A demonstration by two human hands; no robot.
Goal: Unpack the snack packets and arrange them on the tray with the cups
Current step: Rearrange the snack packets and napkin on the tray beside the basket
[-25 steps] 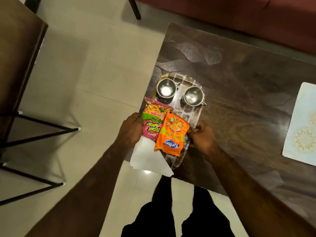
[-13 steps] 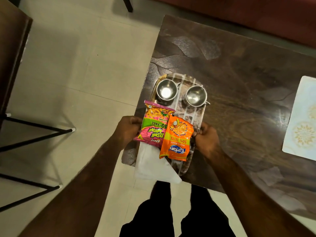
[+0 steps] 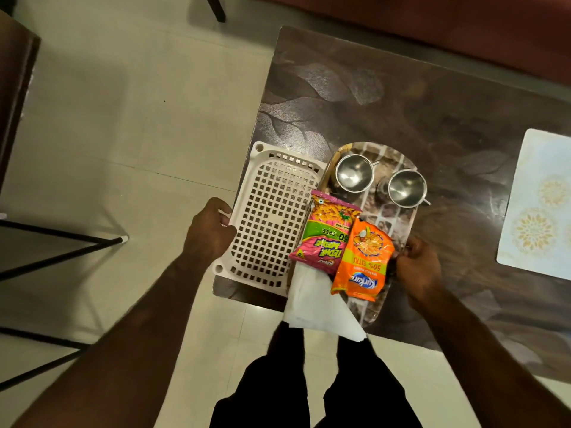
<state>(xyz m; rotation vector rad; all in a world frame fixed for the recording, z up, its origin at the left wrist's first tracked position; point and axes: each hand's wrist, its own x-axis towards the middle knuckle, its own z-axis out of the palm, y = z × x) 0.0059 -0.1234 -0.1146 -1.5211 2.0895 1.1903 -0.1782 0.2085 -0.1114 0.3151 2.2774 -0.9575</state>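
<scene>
Packets first: the pink packet (image 3: 324, 233) and the orange packet (image 3: 363, 257) lie flat side by side on the tray (image 3: 375, 313), orange overlapping pink. Both are on its near half, which leaves the far end to the steel cups, left cup (image 3: 353, 176) and right cup (image 3: 406, 188), upright and apart. A white napkin (image 3: 315, 304) sits tucked under the packets and hangs out past the tray's near end and the table's near edge. The right hand (image 3: 418, 267) clutches the tray's right rim, just beside the orange packet, apparently steadying or squaring it. The left hand (image 3: 208, 233) grasps the left rim of a white perforated basket (image 3: 272, 217), which lies against the tray's left side and juts over the table's left edge; it holds nothing, so it looks ready to be taken away. The table (image 3: 432, 103) is dark wood with a leaf pattern and carries a pale mat (image 3: 537, 205) at its right edge. Below lies a light tiled floor (image 3: 139, 134), and a reddish sofa (image 3: 463, 26) runs along the far side.
</scene>
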